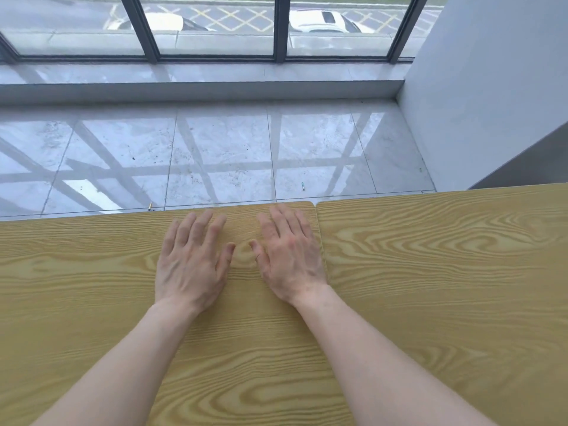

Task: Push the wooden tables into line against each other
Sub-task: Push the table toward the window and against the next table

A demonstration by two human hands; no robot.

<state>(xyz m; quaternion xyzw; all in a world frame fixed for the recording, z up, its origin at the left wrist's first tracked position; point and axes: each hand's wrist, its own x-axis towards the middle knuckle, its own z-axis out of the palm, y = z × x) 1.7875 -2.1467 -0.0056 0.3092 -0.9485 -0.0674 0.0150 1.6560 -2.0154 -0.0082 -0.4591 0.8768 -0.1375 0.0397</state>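
Observation:
Two light wooden tables with bold grain fill the lower half of the head view. The left table (76, 287) and the right table (445, 272) meet along a narrow seam running from the far rounded corners towards me. Their far edges are nearly level, the right one set slightly farther. My left hand (192, 262) lies flat, palm down, fingers spread, on the left table. My right hand (290, 256) lies flat beside it on the same table, close to the seam. Neither hand holds anything.
Beyond the tables lies a glossy grey tiled floor (215, 155) up to a low stone sill and tall dark-framed windows (279, 29). A white wall (491, 87) stands at the right. Two small pen-like objects (303, 186) lie on the floor.

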